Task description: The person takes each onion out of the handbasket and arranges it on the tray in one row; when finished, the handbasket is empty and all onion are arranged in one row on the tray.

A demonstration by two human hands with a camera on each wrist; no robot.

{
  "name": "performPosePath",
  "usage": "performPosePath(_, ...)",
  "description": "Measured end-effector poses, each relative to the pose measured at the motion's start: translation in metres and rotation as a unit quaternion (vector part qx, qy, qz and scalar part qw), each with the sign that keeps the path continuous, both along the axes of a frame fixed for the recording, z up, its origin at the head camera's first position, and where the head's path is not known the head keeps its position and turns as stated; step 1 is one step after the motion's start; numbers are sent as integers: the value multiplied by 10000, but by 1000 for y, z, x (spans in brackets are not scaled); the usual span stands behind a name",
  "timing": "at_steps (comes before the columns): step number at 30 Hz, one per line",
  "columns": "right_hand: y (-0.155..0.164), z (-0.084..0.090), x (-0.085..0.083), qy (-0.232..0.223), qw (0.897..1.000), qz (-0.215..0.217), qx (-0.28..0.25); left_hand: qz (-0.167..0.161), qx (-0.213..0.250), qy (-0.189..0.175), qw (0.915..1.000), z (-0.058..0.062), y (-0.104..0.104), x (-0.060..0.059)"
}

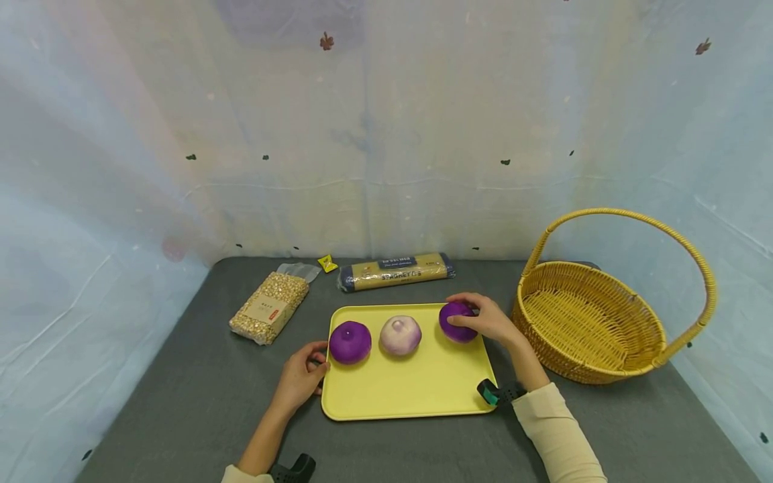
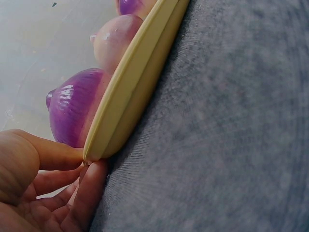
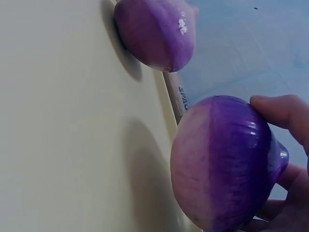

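A yellow tray (image 1: 410, 396) lies on the grey table with onions in a row on it. At its left edge my left hand (image 1: 300, 377) pinches the rim between thumb and fingers; the left wrist view shows the thumb on top of the rim (image 2: 96, 140) and a finger beneath. Beside that hand sits a purple onion (image 1: 350, 342). A paler onion (image 1: 400, 335) is in the middle. My right hand (image 1: 486, 319) grips another purple onion (image 1: 457, 323) at the tray's right end. In the right wrist view, this onion (image 3: 227, 164) hangs over the tray, its shadow below.
A yellow wicker basket (image 1: 588, 369) with a tall handle stands to the right. Behind the tray lies a spaghetti pack (image 1: 395, 271). At the back left are a bag of pale grains (image 1: 270, 308) and a small yellow packet (image 1: 327, 263). A pale curtain (image 1: 386, 134) closes off the back.
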State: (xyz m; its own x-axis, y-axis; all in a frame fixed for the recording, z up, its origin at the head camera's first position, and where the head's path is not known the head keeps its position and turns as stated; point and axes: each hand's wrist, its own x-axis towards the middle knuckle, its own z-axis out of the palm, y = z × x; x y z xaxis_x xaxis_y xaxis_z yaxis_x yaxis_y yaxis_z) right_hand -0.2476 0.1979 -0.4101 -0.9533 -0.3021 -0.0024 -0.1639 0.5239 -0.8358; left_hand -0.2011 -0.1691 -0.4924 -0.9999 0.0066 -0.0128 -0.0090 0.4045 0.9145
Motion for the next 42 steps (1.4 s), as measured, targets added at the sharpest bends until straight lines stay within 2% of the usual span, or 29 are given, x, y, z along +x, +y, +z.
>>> performPosePath(27, -4, -10, -3, -17, 9998, 16, 211, 36, -34, -2, 10000, 1, 0, 0)
performPosePath(42, -4, -12, -3, -97, 9999, 101, 68, 15, -39, 29, 10000, -1, -1, -1)
